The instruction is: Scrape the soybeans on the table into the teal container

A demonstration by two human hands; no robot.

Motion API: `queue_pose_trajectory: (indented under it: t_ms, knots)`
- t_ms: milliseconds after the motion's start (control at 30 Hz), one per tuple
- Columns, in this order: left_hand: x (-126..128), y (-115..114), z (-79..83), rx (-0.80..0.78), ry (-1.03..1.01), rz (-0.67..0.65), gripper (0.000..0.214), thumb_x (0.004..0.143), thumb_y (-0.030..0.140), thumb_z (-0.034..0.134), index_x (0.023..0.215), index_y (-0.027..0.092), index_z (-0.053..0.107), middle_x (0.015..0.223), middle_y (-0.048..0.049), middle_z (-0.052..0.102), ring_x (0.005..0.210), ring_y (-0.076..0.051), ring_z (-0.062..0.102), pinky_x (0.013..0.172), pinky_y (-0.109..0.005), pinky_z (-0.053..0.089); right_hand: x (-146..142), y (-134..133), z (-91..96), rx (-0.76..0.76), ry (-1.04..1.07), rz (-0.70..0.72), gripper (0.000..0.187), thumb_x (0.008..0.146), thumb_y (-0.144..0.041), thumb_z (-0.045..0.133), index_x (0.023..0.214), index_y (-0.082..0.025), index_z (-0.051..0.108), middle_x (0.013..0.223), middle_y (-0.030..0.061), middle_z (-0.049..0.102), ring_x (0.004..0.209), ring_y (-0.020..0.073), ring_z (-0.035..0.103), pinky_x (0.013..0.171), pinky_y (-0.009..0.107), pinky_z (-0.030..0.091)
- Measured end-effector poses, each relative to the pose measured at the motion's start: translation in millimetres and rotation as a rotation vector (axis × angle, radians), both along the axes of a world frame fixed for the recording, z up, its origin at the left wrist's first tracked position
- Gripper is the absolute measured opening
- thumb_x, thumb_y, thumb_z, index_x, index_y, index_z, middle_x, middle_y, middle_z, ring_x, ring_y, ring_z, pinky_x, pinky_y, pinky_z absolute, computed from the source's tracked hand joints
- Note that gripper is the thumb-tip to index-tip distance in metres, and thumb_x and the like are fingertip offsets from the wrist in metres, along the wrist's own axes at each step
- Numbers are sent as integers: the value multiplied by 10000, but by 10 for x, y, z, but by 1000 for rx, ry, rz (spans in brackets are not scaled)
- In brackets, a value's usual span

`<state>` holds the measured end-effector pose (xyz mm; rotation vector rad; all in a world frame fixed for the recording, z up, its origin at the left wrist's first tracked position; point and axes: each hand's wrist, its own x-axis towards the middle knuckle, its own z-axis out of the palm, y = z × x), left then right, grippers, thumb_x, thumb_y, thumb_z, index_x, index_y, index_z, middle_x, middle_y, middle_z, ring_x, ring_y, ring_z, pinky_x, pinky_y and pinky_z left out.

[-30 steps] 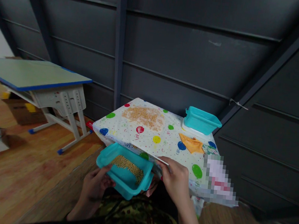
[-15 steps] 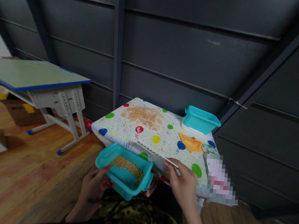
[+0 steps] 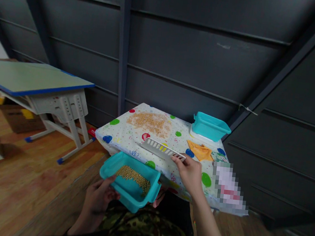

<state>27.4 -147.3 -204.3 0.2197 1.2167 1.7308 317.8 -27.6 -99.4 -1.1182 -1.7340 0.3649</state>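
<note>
My left hand (image 3: 99,196) grips the near left rim of a turquoise plastic basin (image 3: 110,163), tilted in front of the table's edge. Soybeans (image 3: 133,175) lie in a band along the basin's far and right side. In my right hand (image 3: 191,174) is a thin white slotted plate (image 3: 160,148), held by its right end over the front part of the table. More soybeans (image 3: 150,123), mixed with a pale, flour-like powder, are spread across the table's back left. The exact kind of the slotted tool cannot be made out.
A balloon-print cloth covers the small table (image 3: 116,132). On its right are another turquoise basin (image 3: 211,127), an orange cloth (image 3: 200,150) and a blurred-out packet (image 3: 229,187). A green-topped desk (image 3: 35,77) stands left; a dark panelled wall (image 3: 192,57) rises behind.
My right hand has moved up and away from me over the table, turning the slotted plate so its slotted face shows. My left hand and the basin stay almost in place.
</note>
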Motion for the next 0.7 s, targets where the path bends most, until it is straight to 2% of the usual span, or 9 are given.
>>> queue_pose_trajectory:
  t_ms: [100,200,333,467,567,700]
  knots:
    - [17,-20,92,-14,18,-7,478,573,406,1224,671,220,795,566,-1,745,465,-188,698,475,-293,613,-66,313,32,-96,-14,73,587,1069,-738,867,751,-249,799,685,20,768,635,213,661,616,312,487]
    - [27,-30,154,-21,26,-17,546,496,458,1265,652,215,802,549,5,734,458,-193,695,470,-302,616,-103,721,157,-230,-16,139,599,945,-737,951,676,-257,713,658,0,690,660,198,587,617,302,431]
    - [33,-40,178,-30,16,-15,627,439,513,1294,590,221,760,512,15,690,454,-176,664,463,-293,594,-145,1212,394,-382,36,233,562,799,-707,1065,699,-247,757,695,-2,711,715,206,619,645,299,481]
    - [30,-61,173,-43,13,-46,675,415,585,1310,623,218,783,533,16,709,461,-176,658,469,-309,602,-198,1568,580,-473,102,244,624,648,-735,1168,731,-232,807,699,-9,741,699,189,621,618,281,493]
    - [24,-85,173,-72,17,-41,707,413,664,1307,617,219,798,526,9,700,479,-193,666,475,-336,625,-248,1789,655,-519,106,211,636,618,-690,1215,721,-215,804,677,-18,714,662,166,597,590,268,471]
    - [3,-102,131,-65,1,-39,704,392,639,1316,558,221,775,498,8,671,450,-181,658,447,-308,593,-347,2064,678,-537,98,186,568,684,-584,1240,755,-203,825,718,7,759,674,170,633,596,272,508]
